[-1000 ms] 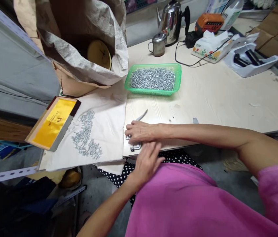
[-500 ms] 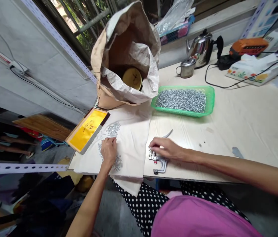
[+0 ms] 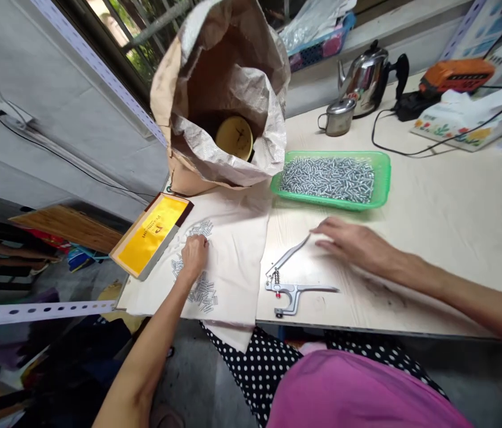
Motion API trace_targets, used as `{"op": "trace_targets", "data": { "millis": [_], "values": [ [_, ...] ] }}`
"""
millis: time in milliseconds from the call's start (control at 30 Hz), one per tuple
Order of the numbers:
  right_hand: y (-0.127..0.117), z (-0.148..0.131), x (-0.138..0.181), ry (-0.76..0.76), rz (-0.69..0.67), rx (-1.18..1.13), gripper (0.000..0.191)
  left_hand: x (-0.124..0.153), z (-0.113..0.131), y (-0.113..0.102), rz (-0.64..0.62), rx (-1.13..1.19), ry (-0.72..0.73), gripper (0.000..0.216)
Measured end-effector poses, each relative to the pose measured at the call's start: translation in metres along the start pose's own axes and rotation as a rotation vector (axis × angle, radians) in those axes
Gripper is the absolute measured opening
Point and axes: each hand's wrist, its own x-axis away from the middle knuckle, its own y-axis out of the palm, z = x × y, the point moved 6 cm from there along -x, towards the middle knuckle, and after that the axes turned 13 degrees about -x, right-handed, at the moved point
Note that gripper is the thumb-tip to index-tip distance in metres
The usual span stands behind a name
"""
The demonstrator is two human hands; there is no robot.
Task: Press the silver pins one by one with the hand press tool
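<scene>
My left hand (image 3: pixel 195 254) is closed, fingers curled down among small grey metal pins (image 3: pixel 204 296) spread on a white cloth (image 3: pixel 237 255); whatever the fingertips pinch is hidden. My right hand (image 3: pixel 346 238), slightly blurred, is open above the table, index finger and thumb apart. Its fingertips are by the upper handle end of silver pliers (image 3: pixel 293 291) with a C-shaped jaw, which lie with handles spread. Behind them stands a green plastic basket (image 3: pixel 382 178) filled with short shiny metal pieces (image 3: pixel 326 178).
A large paper sack (image 3: pixel 183 160) with a round yellowish object (image 3: pixel 234 138) inside stands at the back. A yellow-lined box (image 3: pixel 150 235) lies at the left edge. Farther right are a steel kettle (image 3: pixel 364 83), a metal cup (image 3: pixel 338 119), an orange battery-like block (image 3: pixel 458 76) and a black cable (image 3: pixel 404 153).
My right hand has left the pliers' jaw end and moved right and away from me, uncovering the handles. The left hand stays over the pins, curled a little more.
</scene>
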Motion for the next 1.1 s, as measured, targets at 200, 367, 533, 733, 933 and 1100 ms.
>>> {"op": "trace_targets", "data": {
  "millis": [200, 367, 533, 733, 933, 1100],
  "values": [
    [0.069, -0.048, 0.053, 0.021, -0.223, -0.083, 0.022, -0.008, 0.010, -0.001, -0.043, -0.036, 0.078, 0.028],
    [0.080, -0.046, 0.064, 0.016, -0.143, -0.018, 0.019, -0.014, 0.006, -0.001, -0.054, -0.009, -0.015, 0.025],
    [0.080, -0.043, 0.065, 0.046, -0.135, 0.039, 0.020, -0.006, 0.005, -0.017, 0.041, 0.065, -0.038, 0.022],
    [0.075, -0.044, 0.063, 0.070, -0.169, 0.077, 0.025, 0.074, 0.064, -0.023, -0.167, 0.776, 0.077, 0.019],
    [0.077, -0.042, 0.062, 0.059, -0.154, 0.114, 0.021, 0.146, 0.119, -0.018, -0.164, 0.754, 0.332, 0.010],
    [0.077, -0.043, 0.063, 0.030, -0.119, 0.113, 0.020, 0.152, 0.116, -0.012, -0.118, 0.773, 0.331, 0.016]
  ]
}}
